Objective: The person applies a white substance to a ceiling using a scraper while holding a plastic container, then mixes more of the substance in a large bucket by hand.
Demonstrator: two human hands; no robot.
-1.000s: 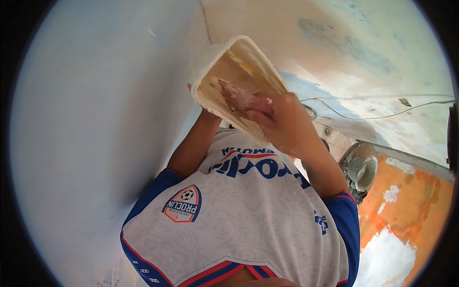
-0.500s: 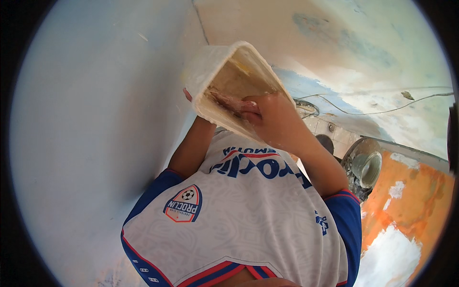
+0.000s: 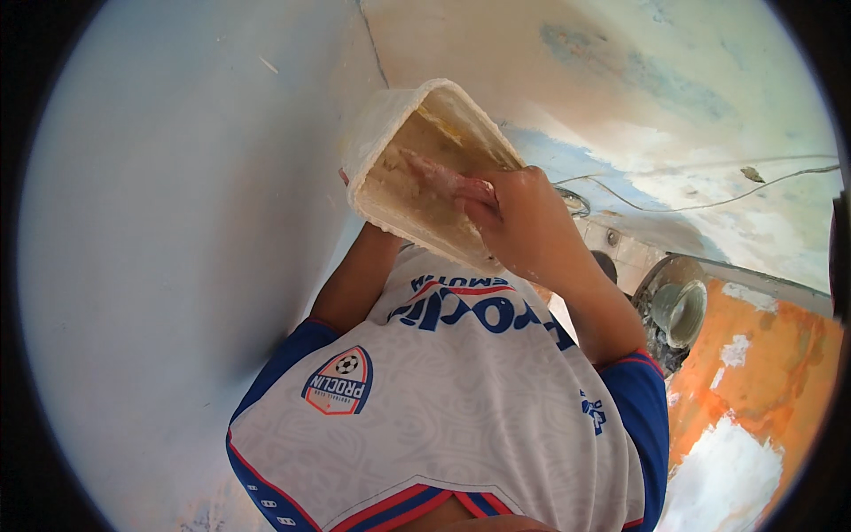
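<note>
A white, putty-smeared rectangular plastic tub [image 3: 377, 133] is held tilted in front of my chest, its open mouth toward me. My left hand [image 3: 345, 178] supports it from behind and below; only a fingertip shows past the left wall, and the rest is hidden by the tub. My right hand [image 3: 525, 213] reaches over the right rim with its fingers closed round a reddish, putty-coated hand tool [image 3: 434, 174]. The tool's far end lies inside the tub, against the whitish residue, and its exact kind is unclear.
Close on my left is a pale blue-grey wall [image 3: 160, 266]. Ahead stands a patchy wall [image 3: 620, 97] crossed by a thin cable [image 3: 674, 209]. At lower right, a round bucket-like container [image 3: 681, 315] stands near a patchy orange surface [image 3: 753, 355].
The tub has shifted slightly left and turned, showing more of its inside. My right hand has drawn a little right and up, and more of the tool is visible.
</note>
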